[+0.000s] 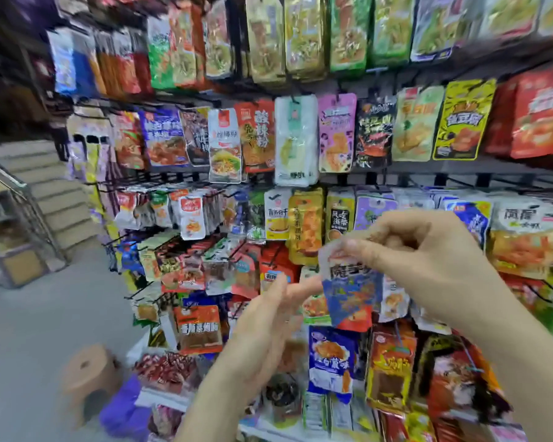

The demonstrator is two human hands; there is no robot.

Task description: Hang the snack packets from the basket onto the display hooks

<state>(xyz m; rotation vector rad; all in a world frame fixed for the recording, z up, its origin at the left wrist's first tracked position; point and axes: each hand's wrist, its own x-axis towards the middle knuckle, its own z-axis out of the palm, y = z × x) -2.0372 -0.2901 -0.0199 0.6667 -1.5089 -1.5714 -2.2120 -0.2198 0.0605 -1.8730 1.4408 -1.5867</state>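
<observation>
I hold the blue snack packet (351,295) pinched at its top in my right hand (428,250), before the display rack (428,169). Left hand (268,317) open alongside. Recommendation: steady the lower edge, then thread squarely.

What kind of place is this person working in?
Most likely a small shop's snack display: rows of snack packets hang on wire hooks, and the right hand holds up a blue packet.

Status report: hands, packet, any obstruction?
Right hand pinching blue-and-white packet by its top. Left hand open, fingers at its left edge. Not visibly hooked. Hung packets crowd rack behind.
</observation>
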